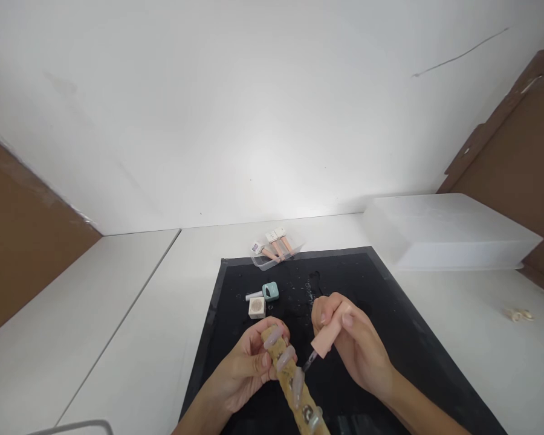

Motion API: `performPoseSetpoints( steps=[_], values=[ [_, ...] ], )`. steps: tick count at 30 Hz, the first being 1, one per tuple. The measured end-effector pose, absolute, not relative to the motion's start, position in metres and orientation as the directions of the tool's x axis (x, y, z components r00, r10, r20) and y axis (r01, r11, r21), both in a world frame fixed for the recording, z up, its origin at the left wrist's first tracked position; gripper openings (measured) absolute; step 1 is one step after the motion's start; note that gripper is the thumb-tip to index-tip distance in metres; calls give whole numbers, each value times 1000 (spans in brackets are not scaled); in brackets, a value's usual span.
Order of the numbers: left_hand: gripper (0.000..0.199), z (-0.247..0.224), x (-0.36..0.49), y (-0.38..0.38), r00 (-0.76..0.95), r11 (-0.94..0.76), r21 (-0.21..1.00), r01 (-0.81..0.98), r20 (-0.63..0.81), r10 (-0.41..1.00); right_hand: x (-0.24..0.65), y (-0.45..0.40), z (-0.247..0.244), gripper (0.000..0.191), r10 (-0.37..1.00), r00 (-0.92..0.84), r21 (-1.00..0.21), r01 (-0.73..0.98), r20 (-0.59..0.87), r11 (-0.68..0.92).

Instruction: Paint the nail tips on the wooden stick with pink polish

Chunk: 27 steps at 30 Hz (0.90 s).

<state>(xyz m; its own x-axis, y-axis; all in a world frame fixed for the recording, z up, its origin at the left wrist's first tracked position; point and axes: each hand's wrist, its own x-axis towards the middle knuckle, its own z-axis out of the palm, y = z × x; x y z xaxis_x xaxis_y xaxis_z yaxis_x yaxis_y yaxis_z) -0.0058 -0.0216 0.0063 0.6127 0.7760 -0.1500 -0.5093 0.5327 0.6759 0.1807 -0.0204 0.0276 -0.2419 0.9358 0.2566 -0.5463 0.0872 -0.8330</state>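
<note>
My left hand (249, 368) is closed around the upper end of a tan stick (283, 371) that slants down toward the bottom edge. Several pale, glossy false nails (298, 386) are mounted along it. In my right hand (360, 344) is the pink cap of a nail polish brush (327, 335), pinched between thumb and fingers. Its bristle tip points down and left, at the upper end of one false nail; whether it touches cannot be made out. Just beyond my left hand stands a small whitish square bottle (256, 307), beside a teal bottle with a white cap (270, 292) lying down.
A black mat (344, 278) covers the work area on the white table (131, 338). At its far edge, a clear tray (263, 263) holds several pink-capped bottles (276, 244). A white box (453, 235) stands back right, with a small beige item (519, 315) in front.
</note>
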Motion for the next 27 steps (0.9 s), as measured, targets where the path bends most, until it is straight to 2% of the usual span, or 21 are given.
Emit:
performPoseSetpoints(
  steps=[7, 14, 27],
  values=[
    [33, 7, -6, -21, 605, 541, 657, -525, -159, 780, 180, -24, 28, 32, 910, -332, -843, -537, 248, 33],
    [33, 8, -4, -20, 621, 550, 654, -519, -153, 769, 182, -23, 23, 32, 899, -360, -877, -477, 251, 54],
    [32, 10, -2, -19, 611, 549, 650, -525, -161, 775, 185, -23, 29, 33, 889, -310, -907, -359, 336, 218]
  ],
)
